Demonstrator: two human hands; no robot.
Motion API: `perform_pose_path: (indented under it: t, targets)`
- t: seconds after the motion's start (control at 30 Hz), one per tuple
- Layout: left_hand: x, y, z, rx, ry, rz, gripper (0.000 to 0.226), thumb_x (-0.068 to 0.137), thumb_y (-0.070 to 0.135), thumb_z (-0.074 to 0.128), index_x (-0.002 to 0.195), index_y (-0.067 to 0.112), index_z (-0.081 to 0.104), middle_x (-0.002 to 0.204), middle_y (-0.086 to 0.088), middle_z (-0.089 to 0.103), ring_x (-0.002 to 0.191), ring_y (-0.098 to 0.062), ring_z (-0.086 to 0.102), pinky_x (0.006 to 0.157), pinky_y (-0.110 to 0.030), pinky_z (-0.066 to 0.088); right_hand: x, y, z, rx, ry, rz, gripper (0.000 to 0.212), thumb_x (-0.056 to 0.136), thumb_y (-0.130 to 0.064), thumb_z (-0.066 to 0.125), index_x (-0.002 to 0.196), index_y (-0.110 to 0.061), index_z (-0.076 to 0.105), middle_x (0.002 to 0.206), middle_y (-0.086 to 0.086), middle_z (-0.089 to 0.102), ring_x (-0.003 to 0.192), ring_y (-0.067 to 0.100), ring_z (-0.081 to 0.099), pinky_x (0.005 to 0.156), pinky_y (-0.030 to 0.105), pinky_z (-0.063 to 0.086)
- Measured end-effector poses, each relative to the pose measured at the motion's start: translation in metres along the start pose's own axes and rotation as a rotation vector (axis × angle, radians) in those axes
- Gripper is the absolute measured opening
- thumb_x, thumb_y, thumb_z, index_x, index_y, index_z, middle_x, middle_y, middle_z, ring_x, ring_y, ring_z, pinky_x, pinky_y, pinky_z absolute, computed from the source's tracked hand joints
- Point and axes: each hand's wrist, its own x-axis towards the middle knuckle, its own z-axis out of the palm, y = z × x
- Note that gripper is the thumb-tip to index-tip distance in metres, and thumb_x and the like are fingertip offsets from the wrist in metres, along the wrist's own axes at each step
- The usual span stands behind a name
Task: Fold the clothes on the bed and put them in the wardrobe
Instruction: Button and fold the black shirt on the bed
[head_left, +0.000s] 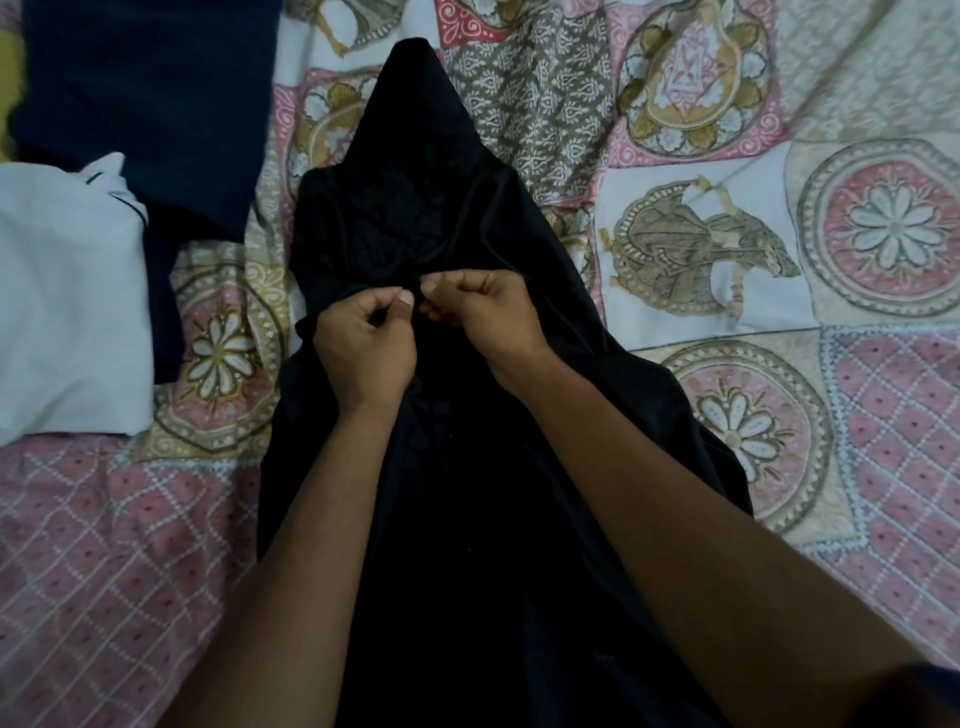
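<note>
The garment (415, 208) on the bed (779, 415) is pinched mid-length by the left grip (363, 343) and right grip (483, 312), so folding seems begun and an even fold-over is needed next.

1. A bedroom in a home: a bed (893, 519) fills the whole view, seen from above.
2. A printed sheet (701, 171) covers it, with pink, beige and white patches, flower medallions, lattice squares and figure motifs. It is slightly creased, like household linen.
3. Everyday clothes lie loose on it. A black garment (441, 208) is spread down the middle, a navy garment (156, 93) lies upper left, and a white garment (67, 291) touches it at the left edge.
</note>
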Motion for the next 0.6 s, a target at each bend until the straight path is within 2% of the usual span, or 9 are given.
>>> perform_pose_path:
  t: [0.07, 0.23, 0.37, 0.5, 0.6]
  targets:
    - [-0.004, 0.000, 0.001, -0.001, 0.002, 0.008, 0.013, 0.090, 0.020, 0.068, 0.096, 0.012, 0.077, 0.081, 0.011, 0.069, 0.079, -0.001, 0.065, 0.071, -0.008, 0.047, -0.003, 0.007, -0.002, -0.022, 0.036, -0.073, 0.008, 0.091, 0.000, 0.069, 0.097, -0.002, 0.075, 0.084, 0.007, 0.074, 0.076, 0.012, 0.069, 0.080, 0.025, 0.059]
    - [-0.001, -0.002, 0.003, -0.039, -0.028, -0.045, 0.013, 0.091, 0.020, 0.066, 0.096, 0.015, 0.076, 0.083, 0.012, 0.069, 0.084, -0.004, 0.067, 0.075, -0.014, 0.049, -0.006, 0.016, 0.000, -0.111, 0.111, -0.171, 0.012, 0.089, -0.002, 0.072, 0.101, -0.002, 0.076, 0.089, 0.009, 0.077, 0.077, 0.011, 0.072, 0.080, 0.028, 0.060]
    - [-0.003, -0.003, 0.002, -0.084, -0.018, -0.042, 0.009, 0.090, 0.020, 0.068, 0.092, 0.016, 0.076, 0.081, 0.015, 0.069, 0.080, 0.000, 0.066, 0.077, -0.019, 0.052, -0.010, 0.017, -0.003, -0.121, 0.089, -0.189, 0.016, 0.090, -0.005, 0.073, 0.105, -0.002, 0.076, 0.093, 0.008, 0.077, 0.082, 0.007, 0.073, 0.077, 0.021, 0.057]
    - [-0.001, -0.007, 0.002, -0.127, -0.048, -0.034, 0.008, 0.089, 0.019, 0.070, 0.093, 0.015, 0.076, 0.086, 0.009, 0.073, 0.084, -0.003, 0.069, 0.081, -0.022, 0.055, -0.007, 0.017, -0.004, -0.138, 0.068, -0.178, 0.015, 0.089, -0.007, 0.075, 0.103, -0.003, 0.076, 0.093, 0.007, 0.078, 0.089, 0.013, 0.075, 0.082, 0.026, 0.059]
    - [-0.002, -0.008, 0.002, -0.160, -0.047, -0.030, 0.009, 0.088, 0.017, 0.071, 0.094, 0.014, 0.077, 0.087, 0.009, 0.074, 0.086, -0.004, 0.070, 0.081, -0.021, 0.055, -0.005, 0.019, -0.002, -0.190, 0.089, -0.168, 0.009, 0.090, -0.008, 0.073, 0.097, -0.005, 0.077, 0.084, 0.004, 0.077, 0.079, 0.009, 0.073, 0.074, 0.021, 0.057]
